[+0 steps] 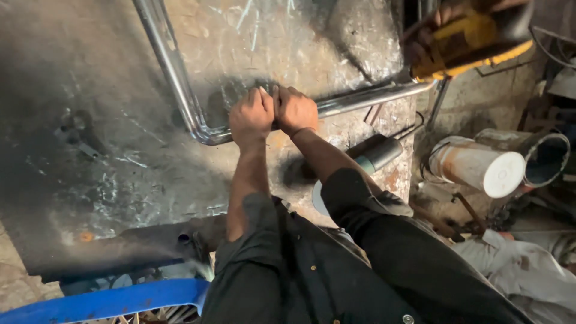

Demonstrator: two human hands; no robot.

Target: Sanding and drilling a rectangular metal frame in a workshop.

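Two hands sit side by side on one shiny bent metal tube that lies on a dark, scratched metal table. The left hand and the right hand touch each other, and the fingers of each are curled tight around the tube. Far right, another person's hand holds one yellow power tool at the tube's end. One angle grinder lies near the right arm. Two pipes lie right: a white pipe and a dark pipe.
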